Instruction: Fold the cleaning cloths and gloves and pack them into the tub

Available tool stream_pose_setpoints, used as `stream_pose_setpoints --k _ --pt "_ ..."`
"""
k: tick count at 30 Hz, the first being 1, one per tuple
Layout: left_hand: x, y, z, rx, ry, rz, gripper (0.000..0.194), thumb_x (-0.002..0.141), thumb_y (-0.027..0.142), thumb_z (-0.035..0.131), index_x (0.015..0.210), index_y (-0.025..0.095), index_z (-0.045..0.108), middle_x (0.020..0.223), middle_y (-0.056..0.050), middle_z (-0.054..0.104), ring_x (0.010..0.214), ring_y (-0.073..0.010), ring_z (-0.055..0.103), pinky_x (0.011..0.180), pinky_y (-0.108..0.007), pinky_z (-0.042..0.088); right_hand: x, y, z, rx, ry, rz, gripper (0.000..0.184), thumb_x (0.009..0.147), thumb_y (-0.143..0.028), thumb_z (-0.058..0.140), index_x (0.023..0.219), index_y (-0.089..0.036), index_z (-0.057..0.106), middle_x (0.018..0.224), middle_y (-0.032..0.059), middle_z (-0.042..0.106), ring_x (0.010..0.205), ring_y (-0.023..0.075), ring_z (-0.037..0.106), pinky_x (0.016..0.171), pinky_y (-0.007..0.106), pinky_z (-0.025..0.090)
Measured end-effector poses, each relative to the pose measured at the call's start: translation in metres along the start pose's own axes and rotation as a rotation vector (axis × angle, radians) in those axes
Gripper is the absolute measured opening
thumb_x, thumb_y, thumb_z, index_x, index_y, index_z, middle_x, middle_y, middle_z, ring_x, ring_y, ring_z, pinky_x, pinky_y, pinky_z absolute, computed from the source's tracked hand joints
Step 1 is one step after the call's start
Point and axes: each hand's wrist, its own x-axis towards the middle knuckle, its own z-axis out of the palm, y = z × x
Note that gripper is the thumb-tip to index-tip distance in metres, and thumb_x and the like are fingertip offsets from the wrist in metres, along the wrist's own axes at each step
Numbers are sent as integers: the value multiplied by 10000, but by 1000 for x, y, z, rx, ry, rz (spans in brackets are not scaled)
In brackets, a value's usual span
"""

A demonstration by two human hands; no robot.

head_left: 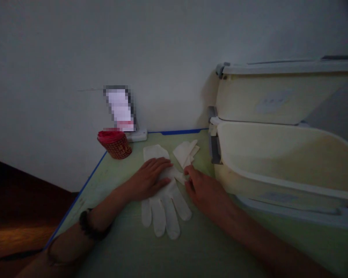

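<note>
A white glove lies flat on the table, its cuff toward the wall and its fingers pointing toward me. My left hand rests across the palm of the glove, fingers stretched out and pressing it down. Pinched at the glove's thumb is my right hand, with thumb and forefinger together; the fingertips partly cover that spot. Just beyond the right hand sits a folded white piece of cloth, perhaps another glove; its exact kind is unclear.
A red patterned round container stands at the back left. Behind it a phone, blurred out, leans by a white power strip. Stacked cream bins take up the right side. The table's blue edge runs along the left.
</note>
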Motion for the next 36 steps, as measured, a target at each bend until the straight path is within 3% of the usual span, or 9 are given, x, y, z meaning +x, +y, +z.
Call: stream_pose_setpoints --k 6,11,15,18,21,25,29,33,36 --pt "2 -4 2 113 -137 13 533 893 487 276 1384 297 193 1481 -26 172 1357 -214 103 1085 -448 98 -2 7 -5 -117 -54 -74 225 836 -73 398 898 -173 590 856 72 630 734 200 628 566 294 441" --pt "3 -5 2 95 -126 -31 578 859 549 301 1381 326 193 1480 -15 170 1355 -234 107 1082 -460 73 -8 1 -9 -278 -124 -119 333 730 42 400 863 -166 623 807 70 601 636 180 616 491 271 416" --pt "2 -7 -1 42 -113 -18 573 862 540 308 1377 310 211 1474 -18 196 1353 -227 121 1080 -462 78 -10 -3 -4 -330 -50 -161 304 714 34 416 822 -145 637 820 90 597 661 183 603 497 269 442" --pt "-6 -10 -5 -5 -47 -35 499 905 444 280 1366 254 258 1452 -33 272 1346 -184 168 1088 -427 99 -12 -8 0 -237 115 -188 232 773 -66 466 923 -142 627 938 113 572 771 217 582 602 335 488" --pt "-15 -12 -8 -8 0 -66 453 910 403 301 1317 213 361 1411 -56 358 1331 -181 222 1088 -416 115 -15 -14 2 -7 191 -327 211 832 -170 471 996 -168 606 953 92 562 845 200 545 742 364 475" --pt "-21 -12 -7 -34 -72 -23 501 882 438 369 1337 231 326 1422 -58 337 1331 -197 222 1086 -427 109 -22 -20 10 159 102 -539 168 843 -264 506 957 -202 612 924 50 573 876 176 510 806 350 430" --pt "-19 -14 -5 -36 -87 -10 543 868 474 377 1354 250 287 1445 -50 288 1338 -202 199 1087 -424 97 -25 -22 19 193 -28 -636 184 783 -372 592 872 -212 614 890 14 580 857 166 501 785 333 407" --pt "-18 -16 -5 -9 -107 4 578 860 513 356 1366 249 260 1455 -48 263 1342 -196 185 1089 -409 81 -25 -22 24 174 -3 -667 85 840 -252 535 827 -200 601 811 -5 580 795 145 490 725 304 388" --pt "-17 -18 -5 8 -130 0 628 842 557 347 1377 249 231 1465 -43 235 1345 -191 173 1090 -399 54 -26 -23 22 201 6 -688 136 870 -226 482 805 -190 596 764 -5 567 763 135 480 720 294 381"
